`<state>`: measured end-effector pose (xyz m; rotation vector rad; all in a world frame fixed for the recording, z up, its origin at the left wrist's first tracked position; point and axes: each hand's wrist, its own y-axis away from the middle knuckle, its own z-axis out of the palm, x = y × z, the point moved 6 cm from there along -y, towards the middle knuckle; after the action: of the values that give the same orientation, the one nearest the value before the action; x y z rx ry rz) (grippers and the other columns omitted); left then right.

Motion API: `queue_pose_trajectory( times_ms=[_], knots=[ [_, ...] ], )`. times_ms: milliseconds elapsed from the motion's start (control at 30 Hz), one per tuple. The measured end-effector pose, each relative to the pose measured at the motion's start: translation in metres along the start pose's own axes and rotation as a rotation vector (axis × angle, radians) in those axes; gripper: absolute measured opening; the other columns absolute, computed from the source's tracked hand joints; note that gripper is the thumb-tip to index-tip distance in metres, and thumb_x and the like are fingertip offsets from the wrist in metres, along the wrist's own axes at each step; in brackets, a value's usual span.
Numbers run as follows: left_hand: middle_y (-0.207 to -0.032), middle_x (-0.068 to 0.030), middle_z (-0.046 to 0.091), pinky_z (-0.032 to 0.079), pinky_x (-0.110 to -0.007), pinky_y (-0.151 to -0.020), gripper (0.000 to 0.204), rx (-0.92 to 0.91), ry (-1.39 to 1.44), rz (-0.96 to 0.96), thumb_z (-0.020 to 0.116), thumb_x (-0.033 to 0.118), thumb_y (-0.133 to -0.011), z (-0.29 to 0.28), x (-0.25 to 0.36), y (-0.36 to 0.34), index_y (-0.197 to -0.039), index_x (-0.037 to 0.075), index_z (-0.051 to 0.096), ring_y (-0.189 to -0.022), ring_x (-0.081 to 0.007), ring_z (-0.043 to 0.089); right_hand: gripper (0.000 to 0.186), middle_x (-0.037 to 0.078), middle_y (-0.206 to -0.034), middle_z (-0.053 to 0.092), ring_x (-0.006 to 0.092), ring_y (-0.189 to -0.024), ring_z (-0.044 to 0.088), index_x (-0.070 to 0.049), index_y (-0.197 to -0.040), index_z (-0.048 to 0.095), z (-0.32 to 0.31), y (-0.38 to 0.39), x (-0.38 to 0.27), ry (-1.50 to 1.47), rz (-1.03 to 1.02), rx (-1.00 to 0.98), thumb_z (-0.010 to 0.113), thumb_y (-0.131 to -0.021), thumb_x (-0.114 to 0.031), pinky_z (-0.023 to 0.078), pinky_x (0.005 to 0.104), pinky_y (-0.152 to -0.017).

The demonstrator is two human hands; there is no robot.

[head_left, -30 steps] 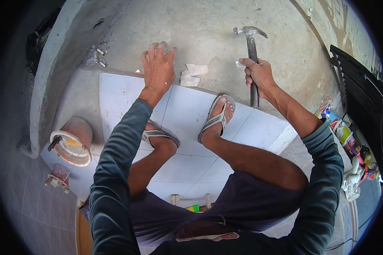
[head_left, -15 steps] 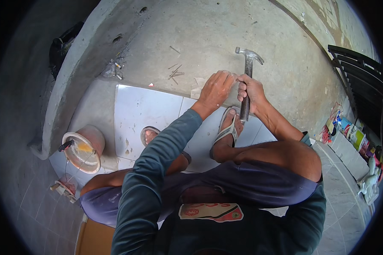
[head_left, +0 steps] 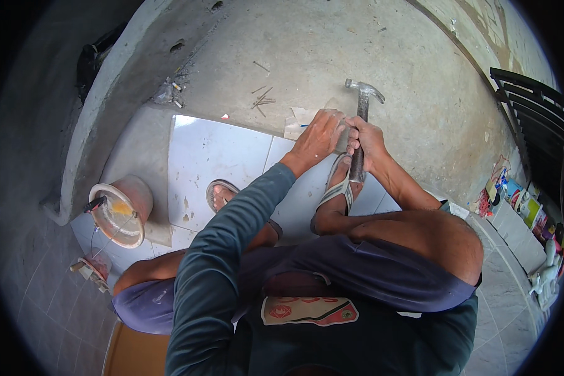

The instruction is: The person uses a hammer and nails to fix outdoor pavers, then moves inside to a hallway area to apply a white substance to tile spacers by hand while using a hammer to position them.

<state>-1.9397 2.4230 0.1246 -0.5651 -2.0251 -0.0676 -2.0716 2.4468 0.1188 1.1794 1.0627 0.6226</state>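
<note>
the right hand (head_left: 371, 143) gripped a hammer (head_left: 363, 108); the left hand (head_left: 319, 135) curled just beside it, its grasp impossible to tell. nails (head_left: 263, 100) lay on the concrete floor (head_left: 423, 113).

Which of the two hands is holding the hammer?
The right hand, closed round the hammer. The left hand is close beside it, but not round the hammer; whether it holds anything is unclear.

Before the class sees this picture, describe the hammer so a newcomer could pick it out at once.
Find the concrete floor beyond the white tiles. Near their border, the right hand grips the hammer by its dark handle, metal head pointing forward. Its claw head and thick handle set it apart from the thin nails to its left.
</note>
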Motion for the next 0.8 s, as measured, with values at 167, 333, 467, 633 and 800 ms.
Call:
queue_pose_trajectory(
  times_ms=[167, 333, 467, 633, 800],
  knots=[
    [-0.106, -0.018, 0.062, 0.052, -0.042, -0.083, 0.021, -0.021, 0.065, -0.076, 0.064, 0.001, -0.086, 0.004, -0.012, 0.007, -0.107, -0.002, 0.061, -0.097, -0.0369, 0.061, 0.014, -0.003, -0.057, 0.044, 0.0082, -0.041, 0.04, -0.009, -0.08, 0.055, -0.007, -0.008, 0.004, -0.057, -0.005, -0.022, 0.064, -0.088, -0.015, 0.035, 0.0263, -0.037],
    [-0.098, -0.0164, 0.064, 0.053, -0.042, -0.079, 0.017, 0.001, 0.143, -0.075, 0.066, -0.001, -0.085, 0.007, -0.009, 0.01, -0.103, -0.002, 0.063, -0.092, -0.0354, 0.063, 0.014, -0.003, -0.057, 0.045, 0.0078, -0.041, 0.041, -0.008, -0.08, 0.055, -0.008, -0.003, 0.003, 0.001, -0.006, -0.006, 0.064, -0.088, -0.014, 0.035, 0.0256, -0.037],
    [-0.097, -0.0163, 0.063, 0.053, -0.042, -0.078, 0.018, 0.074, 0.103, -0.075, 0.067, 0.0, -0.085, 0.009, -0.007, 0.014, -0.102, -0.002, 0.062, -0.09, -0.0349, 0.062, 0.013, -0.003, -0.057, 0.046, 0.0079, -0.042, 0.04, -0.007, -0.081, 0.055, -0.007, -0.008, 0.008, 0.011, 0.018, -0.01, 0.064, -0.087, -0.013, 0.037, 0.0263, -0.037],
    [-0.1, -0.0184, 0.062, 0.052, -0.042, -0.078, 0.025, 0.105, 0.091, -0.142, 0.068, -0.001, -0.084, 0.008, -0.008, 0.019, -0.106, -0.001, 0.058, -0.091, -0.0362, 0.062, 0.011, -0.003, -0.058, 0.046, 0.0075, -0.042, 0.04, -0.006, -0.082, 0.056, -0.004, -0.006, 0.012, 0.008, 0.031, -0.011, 0.064, -0.087, -0.012, 0.037, 0.0263, -0.038],
    [-0.1, -0.0187, 0.062, 0.052, -0.042, -0.08, 0.026, 0.096, 0.01, -0.078, 0.068, -0.001, -0.084, 0.005, -0.006, 0.022, -0.107, -0.002, 0.058, -0.092, -0.036, 0.061, 0.01, -0.004, -0.059, 0.046, 0.007, -0.043, 0.04, -0.008, -0.082, 0.057, 0.001, -0.007, 0.018, -0.045, 0.097, -0.053, 0.062, -0.088, -0.013, 0.037, 0.0255, -0.039]
  ],
)
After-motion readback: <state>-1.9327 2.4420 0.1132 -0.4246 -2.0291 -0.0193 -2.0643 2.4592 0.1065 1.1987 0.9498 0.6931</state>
